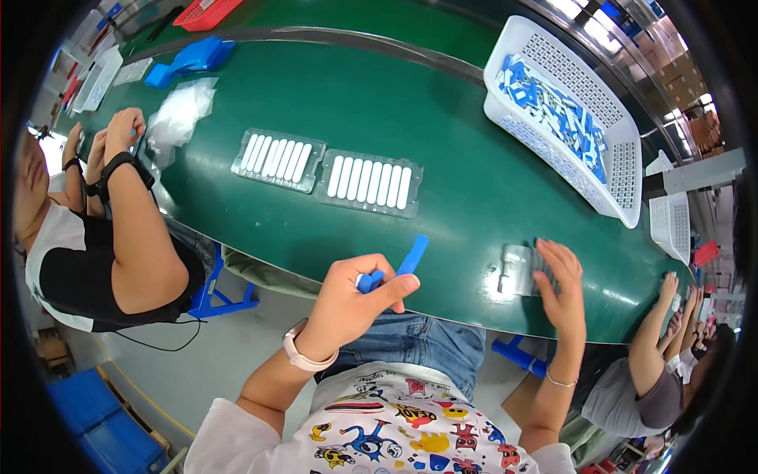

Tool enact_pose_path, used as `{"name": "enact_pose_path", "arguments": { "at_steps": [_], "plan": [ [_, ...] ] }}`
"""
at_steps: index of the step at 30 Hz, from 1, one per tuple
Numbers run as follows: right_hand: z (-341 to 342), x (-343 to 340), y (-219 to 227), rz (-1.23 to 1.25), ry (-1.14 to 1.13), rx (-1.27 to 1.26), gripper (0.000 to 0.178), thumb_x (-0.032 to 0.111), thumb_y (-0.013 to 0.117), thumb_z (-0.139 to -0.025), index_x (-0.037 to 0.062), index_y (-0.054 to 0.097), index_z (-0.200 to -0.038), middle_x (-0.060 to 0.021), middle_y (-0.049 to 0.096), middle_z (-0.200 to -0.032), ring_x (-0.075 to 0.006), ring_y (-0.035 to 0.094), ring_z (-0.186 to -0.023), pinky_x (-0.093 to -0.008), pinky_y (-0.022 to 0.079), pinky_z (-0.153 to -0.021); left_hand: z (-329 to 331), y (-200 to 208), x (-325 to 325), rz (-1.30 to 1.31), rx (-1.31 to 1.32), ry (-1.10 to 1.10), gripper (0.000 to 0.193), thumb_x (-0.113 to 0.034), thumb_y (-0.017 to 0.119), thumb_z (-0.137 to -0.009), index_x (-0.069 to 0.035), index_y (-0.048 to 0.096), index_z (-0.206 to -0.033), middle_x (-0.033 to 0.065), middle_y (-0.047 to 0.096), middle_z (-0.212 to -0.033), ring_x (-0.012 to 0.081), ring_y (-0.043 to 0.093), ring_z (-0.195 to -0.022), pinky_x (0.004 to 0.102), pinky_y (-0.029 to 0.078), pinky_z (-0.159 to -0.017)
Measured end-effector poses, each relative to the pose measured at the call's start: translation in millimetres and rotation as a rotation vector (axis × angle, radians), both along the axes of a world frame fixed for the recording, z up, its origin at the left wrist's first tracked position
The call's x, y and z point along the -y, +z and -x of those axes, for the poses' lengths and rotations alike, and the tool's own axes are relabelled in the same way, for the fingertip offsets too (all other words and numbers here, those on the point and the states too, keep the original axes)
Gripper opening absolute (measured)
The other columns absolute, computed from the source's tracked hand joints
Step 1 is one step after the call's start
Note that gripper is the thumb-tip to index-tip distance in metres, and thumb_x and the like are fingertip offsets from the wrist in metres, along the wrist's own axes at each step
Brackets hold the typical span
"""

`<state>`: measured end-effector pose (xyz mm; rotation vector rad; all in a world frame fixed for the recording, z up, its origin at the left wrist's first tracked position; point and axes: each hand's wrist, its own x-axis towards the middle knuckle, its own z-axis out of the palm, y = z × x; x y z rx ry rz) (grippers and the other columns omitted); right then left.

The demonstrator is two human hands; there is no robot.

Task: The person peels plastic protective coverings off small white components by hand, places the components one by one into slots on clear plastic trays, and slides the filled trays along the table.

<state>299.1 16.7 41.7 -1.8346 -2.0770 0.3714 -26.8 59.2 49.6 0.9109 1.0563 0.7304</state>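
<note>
My left hand point(365, 294) is closed around several slim blue plastic sticks point(414, 254). One juts out past the thumb, and short rounded ends show beside the curled fingers. To the right, my right hand point(562, 286) is over a clear plastic tray point(517, 267), its fingers spread and slightly bent. The fingertips are at the tray's right side; whether they touch it I cannot tell. Farther up the table lie two clear trays, a left tray point(316, 180) and a right tray point(417, 202), side by side. Each holds a row of several white rounded sticks point(369, 182).
At the far right a white perforated basket point(628, 207) holds many blue and white pieces. Clear plastic bags point(183, 112) and blue plastic sheeting point(192, 60) lie far left, near a red basket point(207, 11). One person point(150, 253) works at my left, others at my right.
</note>
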Motion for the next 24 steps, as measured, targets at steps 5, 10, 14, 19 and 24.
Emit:
{"name": "enact_pose_path", "arguments": {
  "at_steps": [5, 10, 14, 19, 24],
  "plan": [
    [65, -24, -7, -0.129, -0.075, -0.080, 0.034, 0.007, 0.065, -0.079, 0.0079, 0.060, -0.113, -0.0084, 0.054, -0.125, -0.0288, 0.046, -0.119, -0.0423, 0.026, -0.103, -25, -2, 11, 0.020, 0.032, -0.018, 0.029, -0.021, 0.072, -0.083, -0.005, 0.054, -0.065, -0.0026, 0.053, -0.054, 0.0011, 0.044, -0.050, 0.0168, 0.032, -0.046],
    [86, -16, 18, -0.076, -0.044, -0.630, 0.026, 0.007, 0.068, -0.077, 0.0047, 0.065, -0.103, -0.0110, 0.059, -0.115, -0.0257, 0.052, -0.111, -0.0359, 0.039, -0.094, -46, -2, 14, 0.001, 0.014, -0.119, 0.031, -0.022, 0.073, -0.082, -0.004, 0.054, -0.064, -0.0046, 0.047, -0.052, 0.0011, 0.040, -0.049, 0.0185, 0.027, -0.044],
    [74, -6, 23, 0.249, -0.095, -0.906, 0.015, 0.006, 0.071, -0.078, 0.0034, 0.068, -0.093, -0.0079, 0.067, -0.087, -0.0151, 0.061, -0.079, -0.0253, 0.047, -0.073, -60, -2, 17, 0.018, -0.029, -0.302, 0.033, -0.023, 0.073, -0.082, -0.003, 0.055, -0.064, -0.0048, 0.045, -0.052, 0.0014, 0.036, -0.049, 0.0206, 0.025, -0.044],
    [30, -22, 6, -0.350, -0.064, -0.440, 0.011, 0.000, 0.072, -0.073, 0.0054, 0.067, -0.082, -0.0062, 0.068, -0.088, -0.0198, 0.063, -0.081, -0.0303, 0.048, -0.071, -64, -5, 33, -0.168, -0.176, -0.465, 0.031, -0.023, 0.075, -0.079, -0.001, 0.056, -0.069, 0.0048, 0.057, -0.058, 0.0071, 0.047, -0.049, 0.0223, 0.034, -0.045],
    [21, -15, -6, -0.384, 0.298, 0.057, 0.018, 0.007, 0.075, -0.068, 0.0088, 0.065, -0.082, 0.0012, 0.066, -0.101, -0.0208, 0.060, -0.093, -0.0355, 0.042, -0.072, -67, -18, 42, -0.289, -0.161, -0.275, 0.025, -0.018, 0.075, -0.078, 0.001, 0.058, -0.072, 0.0188, 0.066, -0.104, 0.0203, 0.067, -0.079, 0.0257, 0.049, -0.064]
  ]
}}
